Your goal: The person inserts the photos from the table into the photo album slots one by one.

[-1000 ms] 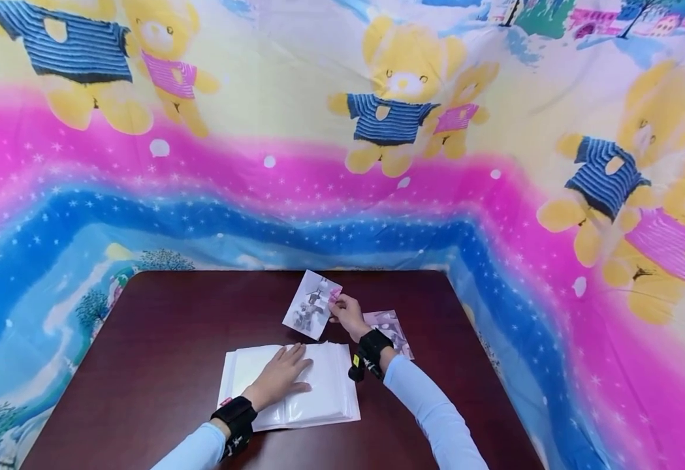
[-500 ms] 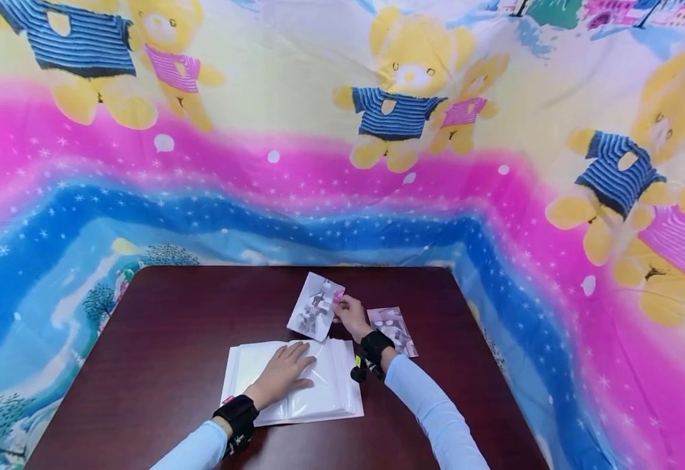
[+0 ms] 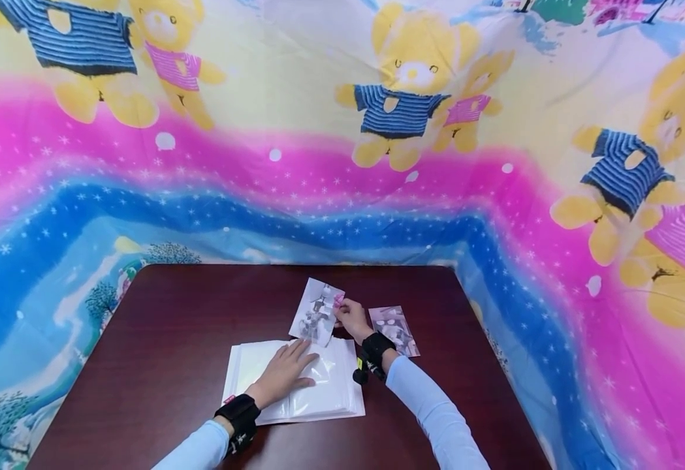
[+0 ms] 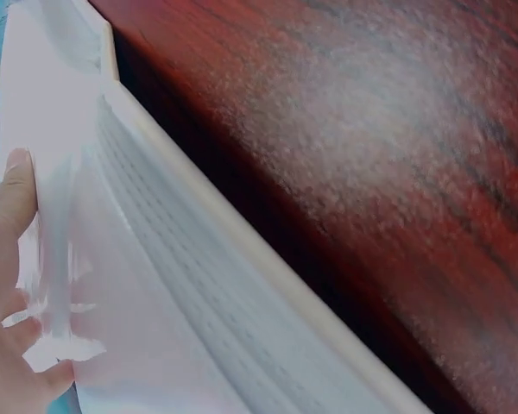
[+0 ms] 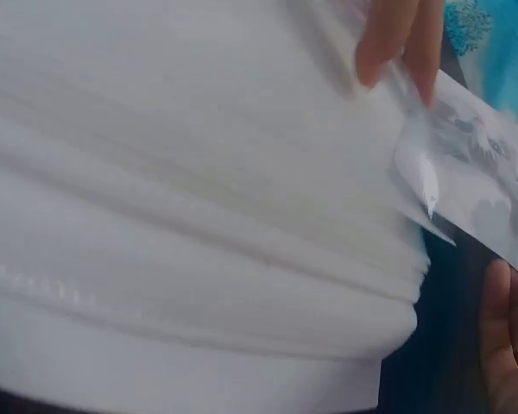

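An open photo album [image 3: 333,391] with clear plastic sleeves lies on the table. My left hand [image 3: 283,372] rests across its pages, fingers stretched toward the top edge; the left wrist view shows this hand [image 4: 4,259] on the glossy sleeve [image 4: 112,259]. Just beyond the album, my right hand [image 3: 352,318] pinches a mostly grey photo [image 3: 315,313] by its right edge. The photo's lower end meets the top of the sleeve, near the left fingertips. In the right wrist view, a sleeve's lifted edge [image 5: 419,172] touches the photo [image 5: 483,172]; how far it overlaps is hard to tell.
A second photo [image 3: 394,331] lies flat on the dark wooden table [image 3: 172,339], right of the right hand. A cloth printed with bears [image 3: 401,111] hangs behind and around the table.
My right hand has brought the photo slightly down toward the album's top edge, so its lower end now meets the sleeve. The left hand stays on the page. The head view has shifted slightly.
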